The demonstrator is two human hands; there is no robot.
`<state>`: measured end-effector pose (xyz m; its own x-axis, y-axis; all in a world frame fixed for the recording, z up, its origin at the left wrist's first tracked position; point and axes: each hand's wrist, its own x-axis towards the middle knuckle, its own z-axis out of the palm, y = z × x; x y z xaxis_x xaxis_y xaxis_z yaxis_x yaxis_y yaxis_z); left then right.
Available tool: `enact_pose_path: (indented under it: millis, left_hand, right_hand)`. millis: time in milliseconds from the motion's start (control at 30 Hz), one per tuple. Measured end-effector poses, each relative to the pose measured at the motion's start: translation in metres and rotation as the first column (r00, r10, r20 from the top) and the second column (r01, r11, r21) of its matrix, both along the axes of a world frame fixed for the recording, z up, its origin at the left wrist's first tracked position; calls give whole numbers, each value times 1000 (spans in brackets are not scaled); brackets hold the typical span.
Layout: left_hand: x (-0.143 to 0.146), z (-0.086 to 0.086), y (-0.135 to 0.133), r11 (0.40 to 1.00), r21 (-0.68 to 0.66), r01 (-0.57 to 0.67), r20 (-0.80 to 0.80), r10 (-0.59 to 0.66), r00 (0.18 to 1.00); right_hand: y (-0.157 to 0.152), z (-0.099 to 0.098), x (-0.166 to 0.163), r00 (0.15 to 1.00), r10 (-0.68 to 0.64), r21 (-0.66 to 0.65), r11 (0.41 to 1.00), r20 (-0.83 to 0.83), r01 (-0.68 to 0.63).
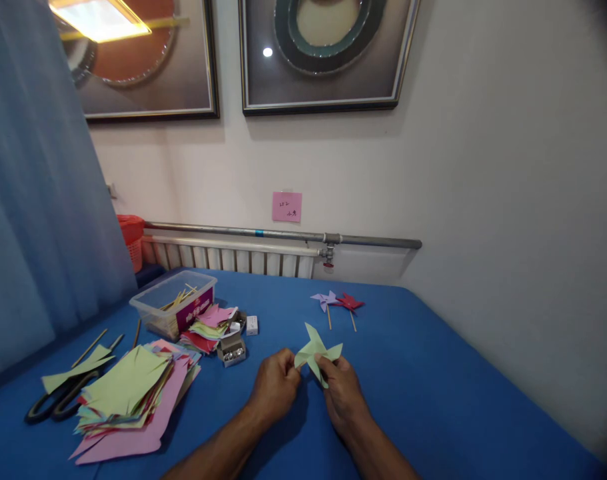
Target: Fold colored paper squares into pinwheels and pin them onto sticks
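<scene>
A pale green paper pinwheel (313,348) is held over the blue table, its blades folded toward the middle. My right hand (344,393) grips it from the right, the thumb pressed on its front near the centre. My left hand (276,383) is closed at the left blade, thumb and fingertips pinched against its edge; whether they hold anything else is hidden. Beyond my hands lie a lilac pinwheel (325,301) and a red pinwheel (350,303), each on a thin wooden stick.
Stacked coloured paper (133,380) lies at left beside black-handled scissors (66,400). Behind are a clear plastic box (153,308) of sticks, smaller paper pieces (208,327), an open box of metal pins (233,352) and a small white box (252,325). A radiator (233,257) lines the wall.
</scene>
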<state>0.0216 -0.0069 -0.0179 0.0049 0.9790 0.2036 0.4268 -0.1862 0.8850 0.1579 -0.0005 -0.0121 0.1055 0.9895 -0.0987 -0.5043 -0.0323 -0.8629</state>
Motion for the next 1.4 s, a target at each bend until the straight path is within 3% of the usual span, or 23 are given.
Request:
enact_pose_path:
  millis: [567,1033,1400]
  left_hand:
    - [2,1,-4,1000,6,-6,3,6,1000]
    - [3,3,-6,1000,-2,-10,34,10,999]
    - [4,2,-5,1000,-26,-1,57,3,998]
  right_hand:
    - [0,6,1,999,-16,21,1000,-30,17]
    - [0,3,2,997,-23,44,999,78,19]
    - [0,4,2,999,-38,45,998,32,37]
